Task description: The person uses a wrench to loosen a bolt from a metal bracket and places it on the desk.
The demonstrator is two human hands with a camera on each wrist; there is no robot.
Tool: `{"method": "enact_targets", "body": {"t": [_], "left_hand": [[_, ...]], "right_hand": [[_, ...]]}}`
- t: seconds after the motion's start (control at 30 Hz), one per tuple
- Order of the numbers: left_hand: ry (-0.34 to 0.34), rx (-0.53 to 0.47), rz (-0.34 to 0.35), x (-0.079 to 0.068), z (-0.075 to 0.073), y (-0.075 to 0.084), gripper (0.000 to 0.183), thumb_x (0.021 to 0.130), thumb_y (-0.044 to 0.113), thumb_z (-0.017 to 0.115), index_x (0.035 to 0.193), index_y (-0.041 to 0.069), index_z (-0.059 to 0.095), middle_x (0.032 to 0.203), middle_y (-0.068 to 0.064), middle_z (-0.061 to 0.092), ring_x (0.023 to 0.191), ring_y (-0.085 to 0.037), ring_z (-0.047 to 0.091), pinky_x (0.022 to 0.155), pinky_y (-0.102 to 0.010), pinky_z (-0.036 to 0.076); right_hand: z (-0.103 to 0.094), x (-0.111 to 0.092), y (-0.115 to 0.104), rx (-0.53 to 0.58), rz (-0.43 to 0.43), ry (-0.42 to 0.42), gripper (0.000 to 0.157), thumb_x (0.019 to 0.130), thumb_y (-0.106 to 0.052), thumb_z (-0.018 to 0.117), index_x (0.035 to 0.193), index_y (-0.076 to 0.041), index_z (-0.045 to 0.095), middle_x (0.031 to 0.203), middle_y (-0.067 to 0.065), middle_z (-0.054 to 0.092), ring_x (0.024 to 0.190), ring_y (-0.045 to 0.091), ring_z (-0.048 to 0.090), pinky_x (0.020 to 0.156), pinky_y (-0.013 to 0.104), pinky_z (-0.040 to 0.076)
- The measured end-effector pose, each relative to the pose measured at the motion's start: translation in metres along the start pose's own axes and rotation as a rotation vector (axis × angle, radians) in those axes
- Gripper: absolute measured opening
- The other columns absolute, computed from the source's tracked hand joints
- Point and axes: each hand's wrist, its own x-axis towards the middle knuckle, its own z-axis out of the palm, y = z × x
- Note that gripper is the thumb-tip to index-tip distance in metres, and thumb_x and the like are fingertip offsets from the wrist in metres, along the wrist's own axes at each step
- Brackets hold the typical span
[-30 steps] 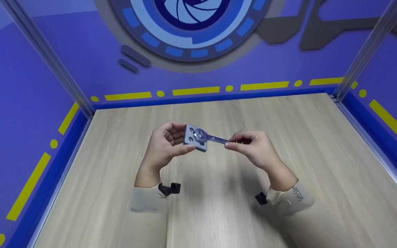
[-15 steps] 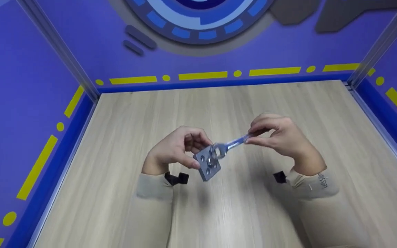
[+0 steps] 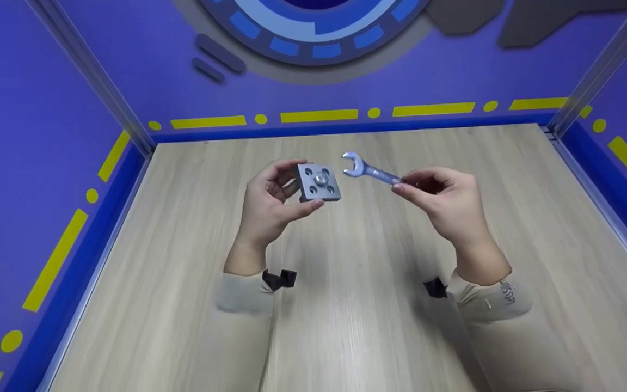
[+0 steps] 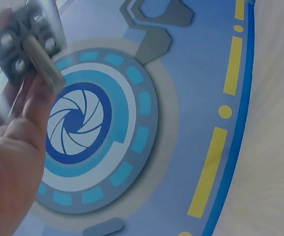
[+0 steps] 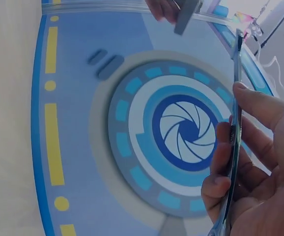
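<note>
My left hand (image 3: 272, 204) grips a square grey metal plate (image 3: 310, 185) by its edges, thumb at the lower edge. Several holes surround a bolt (image 3: 321, 178), whose head stands out at the plate's middle. In the left wrist view the bolt's shank (image 4: 44, 66) juts from the plate's other side. To the right, my right hand (image 3: 449, 204) pinches a combination wrench (image 3: 380, 174) between thumb and fingers near one end. The wrench's open end points left toward the plate, with a small gap between them. In the right wrist view the wrench (image 5: 236, 118) runs along the fingers.
Both hands are raised above a wood-grain table (image 3: 346, 326). Blue-purple panels with yellow dashes (image 3: 319, 115) wall it at the back and both sides. Metal posts (image 3: 90, 81) stand in the corners. Black wrist mounts (image 3: 281, 279) sit at both cuffs.
The wrench's ring end was around the bolt head, then came off it. Now the wrench is turned end for end, open end toward the plate. The plate has risen and tilted to face me.
</note>
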Motion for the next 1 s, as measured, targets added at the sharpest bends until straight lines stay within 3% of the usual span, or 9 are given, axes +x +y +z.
{"method": "enact_targets", "body": {"t": [0.17, 0.37, 0.67, 0.77, 0.83, 1.0], "left_hand": [[0.037, 0.015, 0.031, 0.0, 0.007, 0.002, 0.073, 0.078, -0.015, 0.094, 0.143, -0.009, 0.063, 0.144, -0.025, 0.069, 0.133, -0.023, 0.075, 0.118, -0.037, 0.064], [0.045, 0.042, 0.057, -0.003, 0.013, 0.002, 0.074, 0.074, -0.016, 0.096, 0.141, -0.009, 0.063, 0.144, -0.025, 0.069, 0.133, -0.023, 0.074, 0.12, -0.037, 0.063], [-0.004, 0.069, 0.037, -0.006, 0.012, 0.005, 0.072, 0.075, -0.015, 0.097, 0.139, -0.009, 0.064, 0.145, -0.026, 0.068, 0.137, -0.029, 0.074, 0.119, -0.038, 0.063], [-0.061, 0.045, 0.005, -0.006, 0.007, 0.006, 0.069, 0.078, -0.007, 0.099, 0.138, -0.01, 0.065, 0.142, -0.025, 0.071, 0.131, -0.023, 0.076, 0.118, -0.038, 0.064], [-0.126, 0.004, -0.037, -0.007, 0.002, 0.007, 0.072, 0.079, 0.007, 0.104, 0.137, -0.011, 0.066, 0.138, -0.022, 0.074, 0.125, -0.02, 0.079, 0.115, -0.036, 0.067], [-0.393, -0.124, -0.164, -0.008, -0.009, 0.01, 0.092, 0.071, 0.042, 0.11, 0.132, -0.013, 0.07, 0.126, -0.004, 0.083, 0.109, -0.014, 0.081, 0.095, -0.026, 0.071]], "right_hand": [[0.009, -0.001, 0.001, -0.057, 0.028, -0.052, 0.014, 0.092, -0.016, 0.097, 0.102, -0.009, 0.089, 0.085, -0.009, 0.078, 0.074, 0.013, 0.06, 0.06, 0.02, 0.05], [0.014, -0.003, 0.004, -0.081, 0.05, -0.098, 0.015, 0.092, -0.02, 0.098, 0.101, -0.012, 0.09, 0.086, -0.007, 0.078, 0.074, 0.015, 0.061, 0.06, 0.02, 0.051], [0.017, -0.005, 0.003, -0.073, 0.054, -0.142, 0.013, 0.091, -0.018, 0.098, 0.098, -0.011, 0.09, 0.088, -0.01, 0.079, 0.074, 0.014, 0.062, 0.06, 0.02, 0.051], [0.015, -0.005, 0.003, -0.056, 0.05, -0.17, 0.012, 0.091, -0.014, 0.098, 0.097, -0.009, 0.089, 0.091, -0.011, 0.079, 0.074, 0.012, 0.063, 0.06, 0.018, 0.052], [0.013, -0.005, 0.004, -0.027, 0.041, -0.199, 0.011, 0.089, -0.008, 0.097, 0.096, -0.006, 0.089, 0.092, -0.01, 0.079, 0.076, 0.011, 0.064, 0.061, 0.017, 0.054], [0.009, -0.006, 0.006, 0.07, -0.104, -0.31, 0.017, 0.082, 0.01, 0.095, 0.092, 0.0, 0.087, 0.091, -0.006, 0.079, 0.078, 0.007, 0.067, 0.061, 0.014, 0.055]]}}
